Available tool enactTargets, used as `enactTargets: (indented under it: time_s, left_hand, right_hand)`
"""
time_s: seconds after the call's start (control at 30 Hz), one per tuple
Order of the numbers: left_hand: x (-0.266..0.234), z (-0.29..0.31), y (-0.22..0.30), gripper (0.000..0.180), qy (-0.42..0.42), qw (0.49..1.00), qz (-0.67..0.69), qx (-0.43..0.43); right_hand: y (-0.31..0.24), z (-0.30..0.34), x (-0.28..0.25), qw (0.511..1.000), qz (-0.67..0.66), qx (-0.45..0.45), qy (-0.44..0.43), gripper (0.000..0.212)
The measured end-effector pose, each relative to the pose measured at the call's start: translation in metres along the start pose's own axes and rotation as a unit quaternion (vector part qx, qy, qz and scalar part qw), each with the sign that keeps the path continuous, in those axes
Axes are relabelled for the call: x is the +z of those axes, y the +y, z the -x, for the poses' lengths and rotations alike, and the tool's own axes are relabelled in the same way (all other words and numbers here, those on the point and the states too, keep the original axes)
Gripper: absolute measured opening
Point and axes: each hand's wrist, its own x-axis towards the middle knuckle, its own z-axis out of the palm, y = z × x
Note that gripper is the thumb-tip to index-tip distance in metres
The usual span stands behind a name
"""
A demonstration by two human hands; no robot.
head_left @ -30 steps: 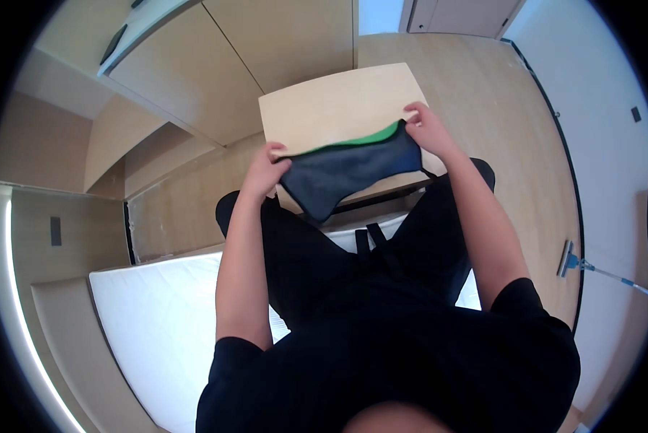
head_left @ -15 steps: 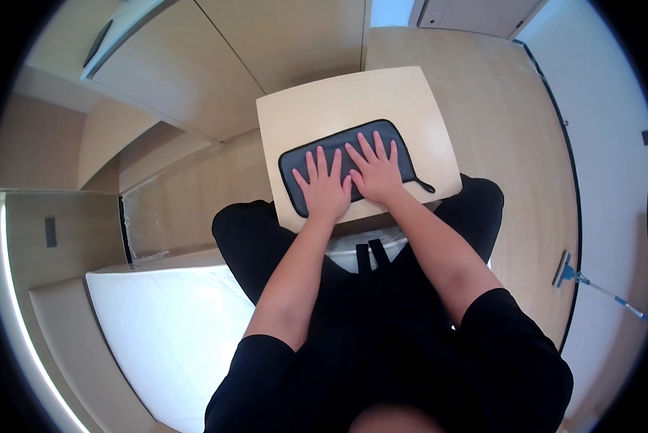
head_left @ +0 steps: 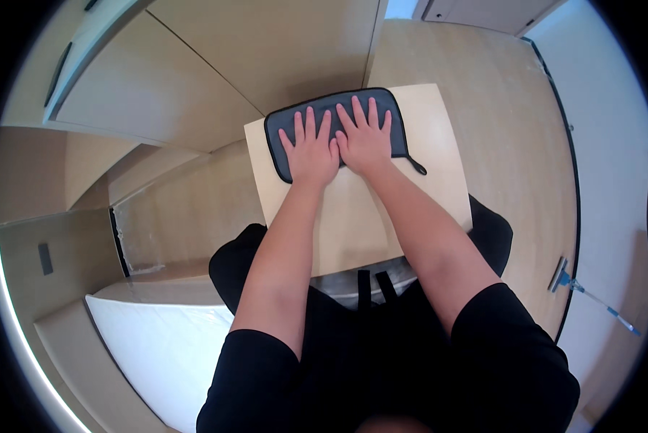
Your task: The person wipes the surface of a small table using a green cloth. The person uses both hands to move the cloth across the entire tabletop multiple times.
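Observation:
A flat dark grey pouch with black edging lies on a small pale wooden table. A black loop trails from its near right corner. My left hand presses flat on the pouch's left half, fingers spread. Beside it, my right hand also lies flat and open on the pouch, with the two thumbs close together. Part of the pouch is hidden beneath both palms. Its far edge reaches the table's far edge and seems to stick out slightly past it.
Beyond the table stand pale wooden cabinet doors. My knees are on either side of the table. A bed with a white cover is at the lower left. A blue and grey floor mop leans near the right wall.
Both hands and the pouch have slid away from me across the table, slightly to the left. More of the tabletop now shows on the near side, and my arms are stretched further.

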Motion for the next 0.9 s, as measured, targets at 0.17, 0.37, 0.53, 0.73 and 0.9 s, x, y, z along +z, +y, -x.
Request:
enactTargets:
  time_s: [0.17, 0.37, 0.53, 0.73, 0.9]
  left_hand:
    - [0.004, -0.057, -0.01, 0.062, -0.003, 1.0, -0.009, -0.011]
    - [-0.001, -0.1, -0.012, 0.061, -0.075, 0.995, -0.023, -0.054]
    - [-0.005, -0.123, -0.018, 0.062, -0.089, 0.993, -0.009, -0.074]
    - [0.004, -0.1, -0.02, 0.065, 0.007, 0.998, -0.051, -0.041]
    - [-0.012, -0.044, -0.008, 0.07, -0.035, 0.998, -0.037, -0.04]
  right_hand:
    - [0.0, -0.058, 0.007, 0.999, 0.018, 0.03, -0.02, 0.064]
    - [0.002, -0.101, 0.009, 0.992, 0.03, 0.069, -0.101, 0.064]
    - [0.0, -0.123, 0.007, 0.988, 0.029, 0.089, -0.123, 0.065]
    - [-0.002, -0.103, 0.012, 0.997, 0.051, 0.058, -0.016, 0.068]
    - [-0.003, -0.032, 0.001, 0.999, 0.021, 0.04, -0.009, 0.072]
